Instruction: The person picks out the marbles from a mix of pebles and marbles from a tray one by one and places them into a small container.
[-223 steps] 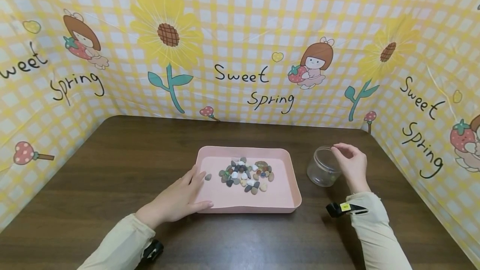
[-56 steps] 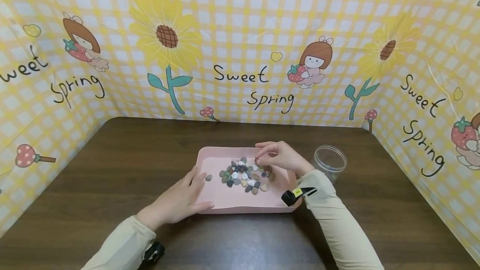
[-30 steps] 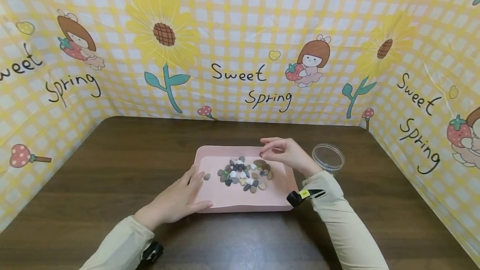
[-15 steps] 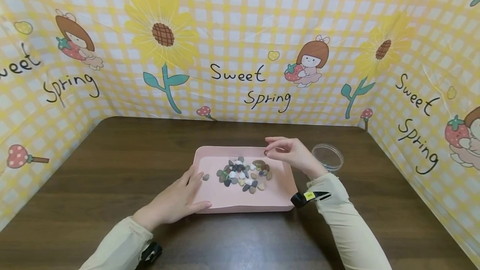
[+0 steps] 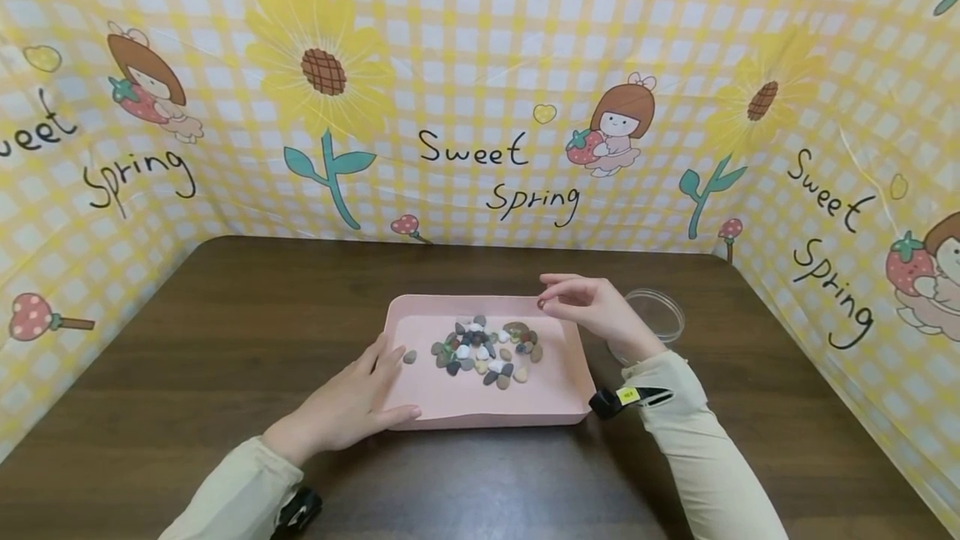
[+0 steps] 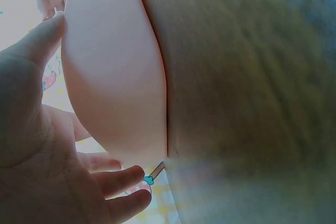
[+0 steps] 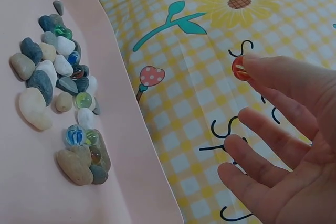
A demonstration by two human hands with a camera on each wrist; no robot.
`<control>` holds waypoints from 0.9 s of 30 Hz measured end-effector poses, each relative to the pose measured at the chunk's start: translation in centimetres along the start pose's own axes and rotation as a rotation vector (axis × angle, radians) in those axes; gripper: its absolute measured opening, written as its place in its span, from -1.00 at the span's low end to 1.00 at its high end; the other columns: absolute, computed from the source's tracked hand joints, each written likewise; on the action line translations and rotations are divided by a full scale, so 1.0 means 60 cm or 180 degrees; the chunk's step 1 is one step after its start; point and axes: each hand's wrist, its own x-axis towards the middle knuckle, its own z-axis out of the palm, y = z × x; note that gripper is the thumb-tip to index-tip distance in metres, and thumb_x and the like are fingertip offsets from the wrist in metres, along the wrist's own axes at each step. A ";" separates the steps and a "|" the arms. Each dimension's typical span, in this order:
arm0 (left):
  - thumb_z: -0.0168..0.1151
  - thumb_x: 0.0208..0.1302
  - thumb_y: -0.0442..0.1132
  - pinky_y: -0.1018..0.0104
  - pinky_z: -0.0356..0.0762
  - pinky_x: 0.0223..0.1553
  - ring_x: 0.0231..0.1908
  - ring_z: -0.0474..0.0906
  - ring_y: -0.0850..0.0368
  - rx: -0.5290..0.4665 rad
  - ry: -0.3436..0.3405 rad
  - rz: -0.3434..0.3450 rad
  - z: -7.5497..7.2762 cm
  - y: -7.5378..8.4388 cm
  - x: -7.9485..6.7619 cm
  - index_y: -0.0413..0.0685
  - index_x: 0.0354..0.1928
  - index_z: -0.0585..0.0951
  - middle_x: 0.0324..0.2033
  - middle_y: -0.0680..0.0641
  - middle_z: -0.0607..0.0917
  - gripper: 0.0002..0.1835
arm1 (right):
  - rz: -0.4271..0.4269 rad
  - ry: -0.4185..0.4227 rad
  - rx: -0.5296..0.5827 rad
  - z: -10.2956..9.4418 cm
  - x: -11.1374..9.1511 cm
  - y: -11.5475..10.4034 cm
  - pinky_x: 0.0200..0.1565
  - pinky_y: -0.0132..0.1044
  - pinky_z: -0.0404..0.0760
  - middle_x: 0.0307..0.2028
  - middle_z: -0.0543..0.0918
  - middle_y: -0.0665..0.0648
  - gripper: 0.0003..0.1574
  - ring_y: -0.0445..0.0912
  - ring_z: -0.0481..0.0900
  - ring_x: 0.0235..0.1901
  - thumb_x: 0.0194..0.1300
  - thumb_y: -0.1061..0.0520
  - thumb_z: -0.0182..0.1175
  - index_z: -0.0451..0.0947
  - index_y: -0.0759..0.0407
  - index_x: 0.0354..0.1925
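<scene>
My right hand (image 5: 600, 307) pinches a red glass marble (image 7: 241, 69) between thumb and index finger, over the far right rim of the pink tray (image 5: 457, 400). In the right wrist view the other fingers of that hand are spread apart and hold nothing. My left hand (image 5: 341, 402) rests at the tray's left side, its thumb touching the near rim and its fingers relaxed. Inside the tray lies a cluster of pebbles (image 7: 41, 85) mixed with glass marbles, among them a blue-streaked one (image 7: 75, 135) and a green one (image 7: 84, 99).
A clear glass jar (image 5: 678, 319) without a lid stands right of the tray, partly hidden behind my right hand and wrist. One grey pebble (image 5: 409, 357) lies apart near my left fingers. A patterned yellow checked cloth (image 5: 480, 65) rises behind the dark wooden table (image 5: 480, 482).
My right hand was at the jar's rim, then over the pebbles; it has since lifted the red marble and drifted right with it. My left hand has stayed at the tray.
</scene>
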 end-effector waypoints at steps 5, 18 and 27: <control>0.07 0.17 0.33 -0.18 0.32 0.16 0.26 0.25 -0.39 -0.0006 -0.0015 -0.0016 0.000 0.001 -0.001 -0.21 0.37 0.21 0.38 -0.45 0.05 -0.08 | -0.0077 0.0021 0.0047 -0.005 -0.004 0.001 0.22 0.04 0.37 0.27 0.42 0.13 -0.65 0.06 0.40 0.26 0.15 0.06 0.30 0.64 0.23 -0.12; 0.07 0.16 0.33 -0.19 0.32 0.16 0.24 0.27 -0.40 0.0001 -0.0022 -0.0017 -0.001 0.003 -0.001 -0.22 0.36 0.21 0.37 -0.45 0.07 -0.07 | -0.0159 0.0133 0.0108 -0.026 -0.016 0.007 0.17 -0.10 0.44 0.26 0.42 0.21 -0.63 0.07 0.42 0.23 0.18 0.12 0.28 0.60 0.32 -0.09; 0.07 0.16 0.34 -0.18 0.32 0.16 0.25 0.27 -0.39 0.0029 0.0015 0.0001 0.000 0.002 -0.001 -0.22 0.36 0.22 0.37 -0.45 0.07 -0.07 | -0.0140 0.0397 0.0087 -0.043 -0.030 0.011 0.12 -0.34 0.46 0.23 0.46 0.19 -0.59 -0.21 0.55 0.07 0.18 0.06 0.28 0.60 0.31 -0.09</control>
